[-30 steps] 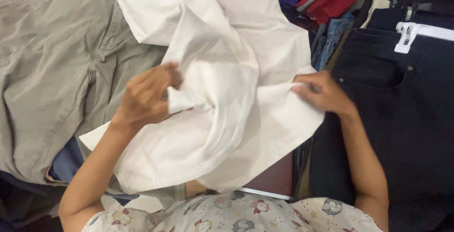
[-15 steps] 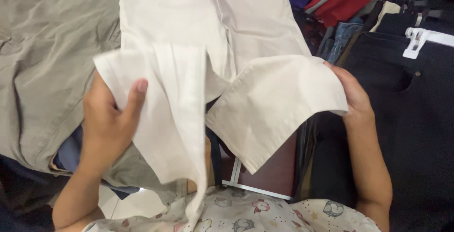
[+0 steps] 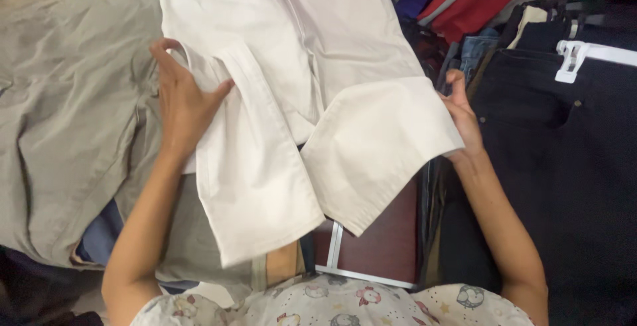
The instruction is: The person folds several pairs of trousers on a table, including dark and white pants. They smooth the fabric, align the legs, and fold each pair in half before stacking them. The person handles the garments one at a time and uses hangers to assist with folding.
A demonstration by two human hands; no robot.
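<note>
White trousers point(image 3: 292, 67) lay waist-up across the pile, 2 legs spread toward the person. Left hand point(image 3: 182, 103) pressed flat, fingers splayed wide, on the left leg's outer edge. Right hand point(image 3: 461, 117) gripped the right leg's outer edge, fingers curled under the fabric. Grey-khaki garment point(image 3: 66, 120) lay just left; dark trousers point(image 3: 564, 153) with a white hanger clip point(image 3: 574, 57) sat right.

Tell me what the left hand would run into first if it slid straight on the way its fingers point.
The left hand lies flat on the white trousers, fingers pointing up and away from the body. Going straight on, it would likely stay on the white cloth towards the waistband; the grey garment lies just beside that line.
</note>
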